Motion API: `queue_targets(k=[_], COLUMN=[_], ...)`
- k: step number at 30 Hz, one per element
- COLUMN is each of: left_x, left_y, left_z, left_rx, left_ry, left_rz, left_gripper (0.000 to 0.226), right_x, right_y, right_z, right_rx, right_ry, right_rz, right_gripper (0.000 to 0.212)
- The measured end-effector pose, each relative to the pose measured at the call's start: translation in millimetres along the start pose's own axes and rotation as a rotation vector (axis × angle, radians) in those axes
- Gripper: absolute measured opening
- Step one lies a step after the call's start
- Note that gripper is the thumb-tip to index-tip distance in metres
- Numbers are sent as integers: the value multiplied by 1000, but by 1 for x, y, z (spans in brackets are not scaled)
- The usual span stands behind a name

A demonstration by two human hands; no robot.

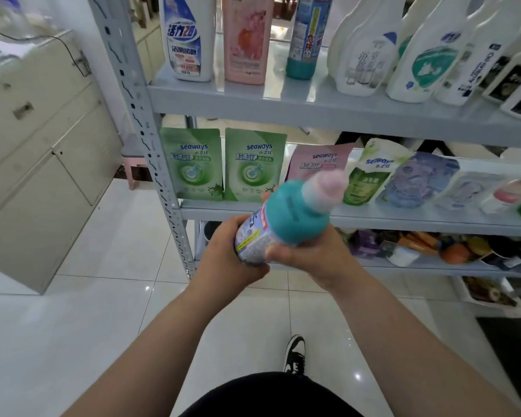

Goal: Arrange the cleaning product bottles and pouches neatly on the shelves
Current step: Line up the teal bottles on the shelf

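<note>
1. Right now both hands hold one teal bottle point(286, 224) in the air, in front of the middle shelf point(403, 219) of a grey rack.
2. The left hand point(232, 251) is wrapped around the bottom end with the label. The right hand point(310, 254) is curled around the teal part.
3. The bottle is tipped. Its pink cap point(328, 188) points up and to the right, toward the rack.
4. The bottle and cap hide the lower part of a pink pouch point(319, 161) standing behind them.
5. Two green pouches point(193, 164) stand straight, side by side, at the left end of the middle shelf.
6. To the right of the pink pouch, a white and green pouch point(370, 173) and a blue pouch point(415, 179) lean over. More blurry pouches lie past them.
7. The top shelf point(313, 106) has a white and blue bottle point(185, 40), a pink bottle point(247, 40), a tall blue bottle point(307, 37) and a crowd of white spray bottles point(364, 55).
8. The grey post point(145, 121) of the rack stands just left of the hands.
9. A mess of small colourful things point(433, 248) sits on the shelf below.
10. A beige cabinet point(36, 139) stands to the left, on the white tile floor point(103, 326).
</note>
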State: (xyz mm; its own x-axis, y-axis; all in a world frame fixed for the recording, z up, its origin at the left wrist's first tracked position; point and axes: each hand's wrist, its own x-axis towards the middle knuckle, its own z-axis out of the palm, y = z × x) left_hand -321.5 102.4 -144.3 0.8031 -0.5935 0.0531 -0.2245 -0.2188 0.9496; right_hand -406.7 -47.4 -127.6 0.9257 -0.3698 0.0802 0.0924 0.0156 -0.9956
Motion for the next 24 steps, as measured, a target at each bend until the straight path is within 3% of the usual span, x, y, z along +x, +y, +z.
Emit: queue_targets(k=[3,6,9,14,16,18,20,22,24], left_x=[8,12,12,10,12,16,21,27,31], left_y=[-9,-17,-19,-24,-20,-10,4,12,19], left_z=[3,7,12,23,27,31,31,32,33], left_rx=[20,11,-302,-948,-1036,-962,-782,-577,-577], left_ry=[5,-78,-345,-919,-997,-893,-656,-402,-299], left_rz=[19,-28,-120,-310,-353,-360,-315,-244,-212], left_gripper=[63,62,66,76,77,81,81,55,36], right_x=[-5,0,10,31,38,44,51,55,58], right_y=[3,2,-5,-14,-12,-14,-17,-17,-16], right_z=[0,0,-4,-9,-10,-12,-15,-18,-19], right_rx=[-178,-162,101,505,583,555,458,308,271], right_ry=[11,-14,-44,-113,-135,-112,1,131,206], right_rz=[-28,-36,-47,51,90,109,134,142,145], right_gripper=[83,85,76,81,72,68,74,78,63])
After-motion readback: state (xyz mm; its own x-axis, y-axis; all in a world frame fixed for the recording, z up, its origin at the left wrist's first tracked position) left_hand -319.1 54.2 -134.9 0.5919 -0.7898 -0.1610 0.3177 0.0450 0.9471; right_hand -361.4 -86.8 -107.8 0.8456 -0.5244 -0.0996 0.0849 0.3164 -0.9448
